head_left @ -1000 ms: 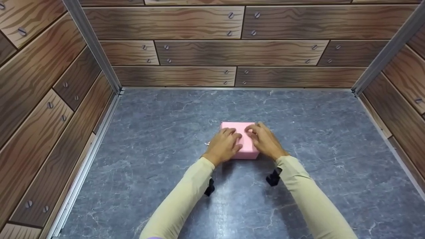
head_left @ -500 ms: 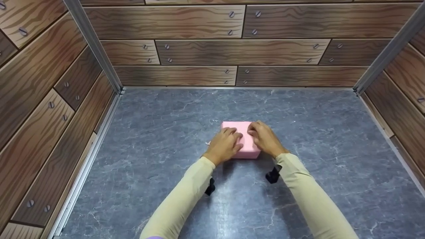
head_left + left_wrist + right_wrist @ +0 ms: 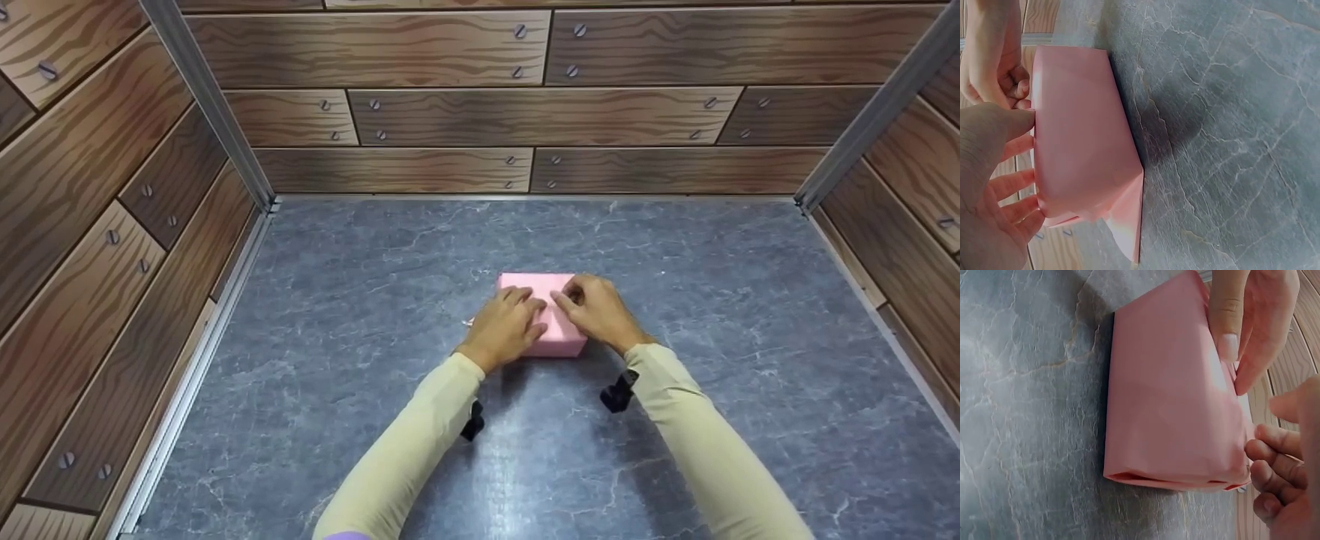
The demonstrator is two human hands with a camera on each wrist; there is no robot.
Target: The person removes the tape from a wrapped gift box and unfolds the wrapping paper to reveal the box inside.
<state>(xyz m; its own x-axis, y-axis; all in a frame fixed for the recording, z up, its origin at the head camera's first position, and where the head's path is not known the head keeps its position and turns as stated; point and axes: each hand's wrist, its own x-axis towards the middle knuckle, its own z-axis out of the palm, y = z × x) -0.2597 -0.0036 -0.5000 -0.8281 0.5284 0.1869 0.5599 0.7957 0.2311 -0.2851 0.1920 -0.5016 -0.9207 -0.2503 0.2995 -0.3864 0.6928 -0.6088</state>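
Observation:
A box wrapped in pink paper (image 3: 556,343) lies on the grey marbled surface. My left hand (image 3: 501,330) rests on the left part of its top, fingers spread and touching the paper. At the far right of the top is my right hand (image 3: 604,313), its fingers bent and its thumb apart from them. In the right wrist view, these fingertips (image 3: 1266,439) are close to the paper's edge, and nothing shows between thumb and fingers. A loose triangular paper flap (image 3: 1127,225) sticks out from one end of the box. Folded paper shows gaps at the other end (image 3: 1168,481).
Wood-patterned panels (image 3: 420,116) stand behind and on both sides, with metal strips (image 3: 214,105) at the corners. The marbled surface (image 3: 360,262) extends around the box. A black wrist camera (image 3: 618,393) hangs beneath the right sleeve.
My right hand's thumb and fingers have shifted over the right part of the top, drawing together and then parting. My left hand and the box stay in place.

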